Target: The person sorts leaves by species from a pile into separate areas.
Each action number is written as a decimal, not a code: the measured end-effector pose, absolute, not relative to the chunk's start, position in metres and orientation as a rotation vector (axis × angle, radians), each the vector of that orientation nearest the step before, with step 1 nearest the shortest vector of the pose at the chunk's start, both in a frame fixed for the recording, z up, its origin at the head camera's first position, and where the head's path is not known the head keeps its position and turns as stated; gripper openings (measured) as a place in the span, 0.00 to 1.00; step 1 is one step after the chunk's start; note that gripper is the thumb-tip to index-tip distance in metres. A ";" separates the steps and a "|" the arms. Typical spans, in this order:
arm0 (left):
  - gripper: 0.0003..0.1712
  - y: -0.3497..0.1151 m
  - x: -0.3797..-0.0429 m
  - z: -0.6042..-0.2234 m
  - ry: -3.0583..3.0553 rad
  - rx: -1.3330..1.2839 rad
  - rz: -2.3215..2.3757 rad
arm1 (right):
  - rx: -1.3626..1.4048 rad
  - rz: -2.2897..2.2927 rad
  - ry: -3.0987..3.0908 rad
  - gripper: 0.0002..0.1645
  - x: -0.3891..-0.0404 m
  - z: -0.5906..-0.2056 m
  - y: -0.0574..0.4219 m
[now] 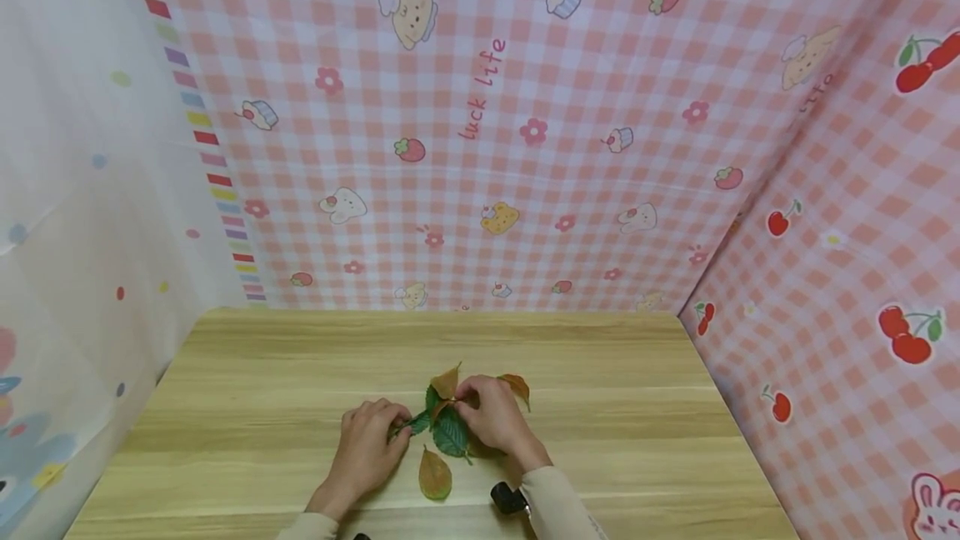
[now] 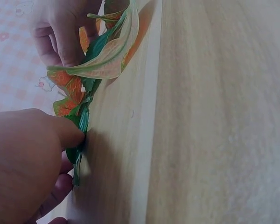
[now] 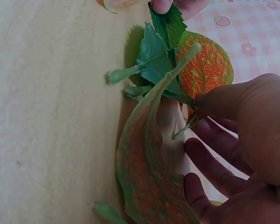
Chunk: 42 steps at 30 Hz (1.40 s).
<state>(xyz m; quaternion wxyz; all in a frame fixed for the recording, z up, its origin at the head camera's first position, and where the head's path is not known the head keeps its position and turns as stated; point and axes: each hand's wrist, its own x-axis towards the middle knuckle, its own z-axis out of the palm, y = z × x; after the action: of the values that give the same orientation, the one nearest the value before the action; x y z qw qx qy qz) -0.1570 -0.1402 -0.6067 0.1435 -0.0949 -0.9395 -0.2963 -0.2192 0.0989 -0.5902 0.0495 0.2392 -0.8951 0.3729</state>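
A small cluster of leaves lies on the wooden table between the two hands. My left hand (image 1: pixel 371 444) pinches a green leaf (image 2: pixel 82 128) between thumb and fingers at the cluster's left side. On the other side my right hand (image 1: pixel 495 415) pinches an orange leaf with a green edge (image 3: pixel 205 63) near its stem. A larger green leaf (image 1: pixel 450 435) lies between the hands, and a brownish leaf (image 1: pixel 446 382) points away at the back. In the right wrist view a curled reddish-green leaf (image 3: pixel 147 149) stands in front of the right fingers, hiding part of the table.
One yellow-brown leaf (image 1: pixel 435 476) lies apart, nearer the front. Another orange-brown leaf (image 1: pixel 517 387) shows behind the right hand. The wooden table (image 1: pixel 637 440) is bounded by a pink checked cloth (image 1: pixel 480 182) at the back and cloth walls at both sides.
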 end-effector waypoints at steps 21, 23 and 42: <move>0.08 -0.160 -0.151 -0.591 -2.716 -0.194 -0.939 | 0.679 1.198 -2.742 0.03 -0.219 -0.590 0.099; 0.08 -0.165 -0.150 -0.589 -2.717 -0.184 -0.971 | 0.642 1.202 -2.778 0.02 -0.217 -0.586 0.098; 0.05 -0.266 -0.148 -0.583 -2.565 -0.009 -1.019 | 0.613 1.218 -2.782 0.03 -0.216 -0.585 0.097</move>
<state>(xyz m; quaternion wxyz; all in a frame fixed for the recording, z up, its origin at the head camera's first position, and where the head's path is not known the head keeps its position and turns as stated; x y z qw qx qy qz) -0.1475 -0.2657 -0.5835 0.1897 -0.0032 -0.9124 -0.3626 -0.2163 0.0966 -0.5849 0.0216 0.1979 -0.8977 0.3930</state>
